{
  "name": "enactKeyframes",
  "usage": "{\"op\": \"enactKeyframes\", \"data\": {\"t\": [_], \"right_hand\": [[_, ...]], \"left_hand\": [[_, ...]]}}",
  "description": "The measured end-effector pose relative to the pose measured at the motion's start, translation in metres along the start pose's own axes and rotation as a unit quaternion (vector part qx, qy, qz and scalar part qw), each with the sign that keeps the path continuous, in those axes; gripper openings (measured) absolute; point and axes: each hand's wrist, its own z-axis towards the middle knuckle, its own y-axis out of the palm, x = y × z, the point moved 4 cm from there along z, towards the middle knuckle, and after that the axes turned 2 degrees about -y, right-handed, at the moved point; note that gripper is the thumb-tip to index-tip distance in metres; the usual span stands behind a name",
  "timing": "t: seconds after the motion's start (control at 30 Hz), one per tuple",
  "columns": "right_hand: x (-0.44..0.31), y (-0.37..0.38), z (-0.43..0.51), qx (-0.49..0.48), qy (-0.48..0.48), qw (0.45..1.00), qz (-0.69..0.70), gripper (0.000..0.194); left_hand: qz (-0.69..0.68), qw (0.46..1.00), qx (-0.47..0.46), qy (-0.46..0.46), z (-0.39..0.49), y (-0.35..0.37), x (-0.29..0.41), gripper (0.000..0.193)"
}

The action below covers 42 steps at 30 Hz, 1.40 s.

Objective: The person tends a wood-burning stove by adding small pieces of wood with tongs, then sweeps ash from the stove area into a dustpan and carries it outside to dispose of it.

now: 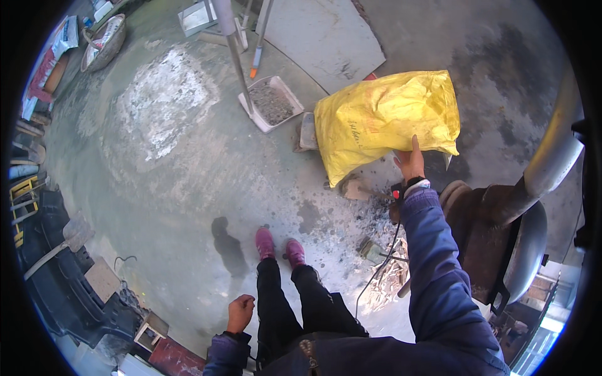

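Note:
A large yellow woven sack (pixel 385 117) with writing on its side lies ahead to the right, partly over a small block (pixel 308 132). My right hand (pixel 411 162) is at the sack's near edge, fingers apart, one finger against the yellow material; how firmly it touches cannot be told. A dark cord hangs down from near my right wrist. My left hand (pixel 241 312) hangs low beside my left leg with fingers curled in, and nothing shows in it. Left of the sack, a long-handled dustpan (pixel 272 103) holds grey debris.
A rusty metal stove with a thick pipe (pixel 555 136) stands at right, wood scraps (pixel 388 282) beside it. A broom (pixel 214 38) and a large flat board (pixel 324 42) lie farther ahead. At left are a wicker basket (pixel 113 44), a shovel (pixel 77 231) and black plastic parts (pixel 61 286).

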Motion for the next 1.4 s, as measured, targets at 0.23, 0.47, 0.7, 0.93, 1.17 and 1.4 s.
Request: {"op": "enactKeyframes", "data": {"t": [0.23, 0.47, 0.7, 0.93, 1.17, 1.4], "right_hand": [[0.053, 0.019, -0.090, -0.042, 0.121, 0.988, -0.091, 0.062], [0.125, 0.040, -0.185, -0.262, 0.279, 0.915, -0.125, 0.019], [0.119, 0.059, -0.238, -0.320, 0.298, 0.887, -0.148, 0.021], [0.088, 0.078, -0.255, -0.335, 0.300, 0.874, -0.185, 0.020], [0.086, 0.134, -0.268, -0.374, 0.335, 0.830, -0.241, 0.017], [0.097, 0.269, -0.293, -0.374, 0.307, 0.828, -0.284, 0.016]], "left_hand": [[0.008, 0.999, 0.039, 0.024, 0.011, -0.005, 0.020, 0.013], [0.018, 0.995, 0.102, 0.010, 0.006, -0.003, 0.019, 0.023], [0.020, 0.986, 0.161, -0.032, -0.034, -0.014, -0.007, 0.028], [-0.120, 0.954, 0.264, -0.082, -0.077, -0.065, -0.057, 0.014], [-0.185, 0.907, 0.343, -0.160, -0.077, -0.142, -0.127, 0.015], [-0.231, 0.900, 0.338, -0.150, -0.030, -0.288, -0.134, 0.018]]}}
